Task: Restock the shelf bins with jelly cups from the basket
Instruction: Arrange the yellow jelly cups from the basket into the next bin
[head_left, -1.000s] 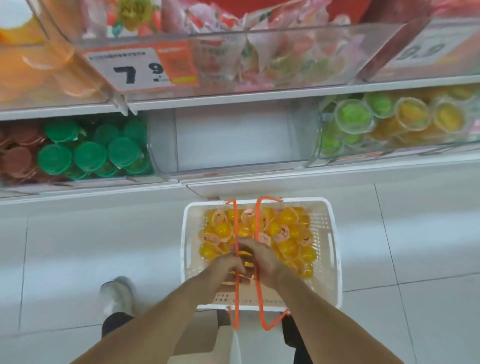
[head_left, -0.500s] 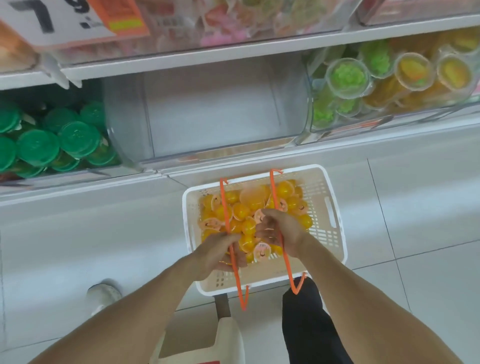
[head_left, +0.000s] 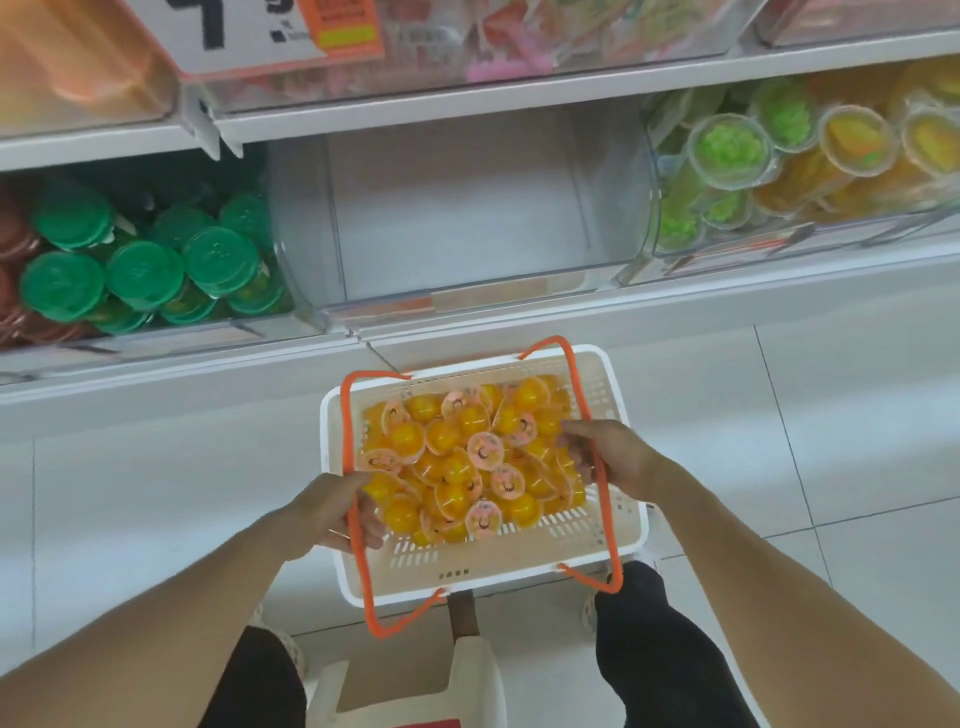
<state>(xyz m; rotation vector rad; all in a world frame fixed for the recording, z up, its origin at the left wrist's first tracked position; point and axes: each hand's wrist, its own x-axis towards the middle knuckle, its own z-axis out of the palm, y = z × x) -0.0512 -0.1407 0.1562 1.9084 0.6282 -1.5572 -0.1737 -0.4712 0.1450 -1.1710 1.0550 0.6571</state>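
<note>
While curled round the left orange handle (head_left: 355, 512), left hand (head_left: 332, 512) beside the white basket (head_left: 631, 525). In the basket, a heap of yellow jelly cups (head_left: 467, 457). Right hand (head_left: 610, 457) gripping the right orange handle (head_left: 605, 512). Hands apart. Above, a clear bin (head_left: 457, 208) between green-lid cups (head_left: 145, 260) and green and yellow cups (head_left: 779, 156).

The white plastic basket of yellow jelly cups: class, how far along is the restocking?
Done: nothing is stocked; the clear middle shelf bin shows no cups. In hand: the left hand and right hand each grip an orange handle, spread apart over the white plastic basket. Left: moving the yellow jelly cups into the bin.
</note>
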